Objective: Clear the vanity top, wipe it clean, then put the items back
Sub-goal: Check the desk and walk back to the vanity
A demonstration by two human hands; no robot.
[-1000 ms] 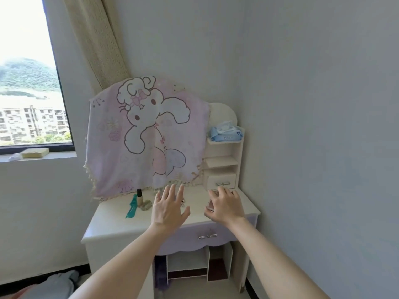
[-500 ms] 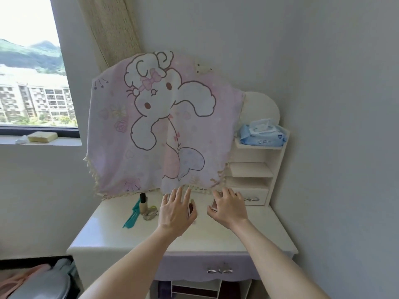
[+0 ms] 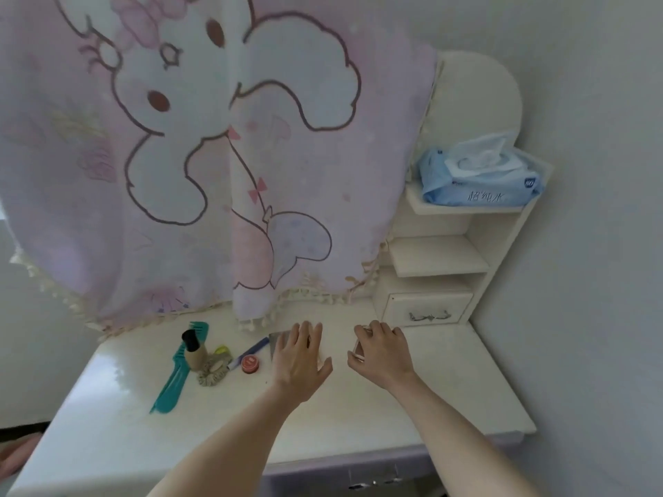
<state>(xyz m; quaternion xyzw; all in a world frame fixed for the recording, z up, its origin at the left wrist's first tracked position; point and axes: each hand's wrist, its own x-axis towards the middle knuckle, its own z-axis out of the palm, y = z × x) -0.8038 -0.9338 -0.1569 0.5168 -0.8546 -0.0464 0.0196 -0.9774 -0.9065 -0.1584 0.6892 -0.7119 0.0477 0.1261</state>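
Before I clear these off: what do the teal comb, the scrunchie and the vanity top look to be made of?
Teal comb: likely moulded plastic, uniform colour with a slight sheen. Scrunchie: soft gathered fabric, matte and ruffled. Vanity top: glossy cream surface showing window glare at its left; painted or laminated board, can't tell which.

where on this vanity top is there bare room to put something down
Bare patches: the front strip of the vanity top around the forearms, and the right end below the small drawer. Crowded: back left, around the teal comb, bottle, scrunchie and red tin.
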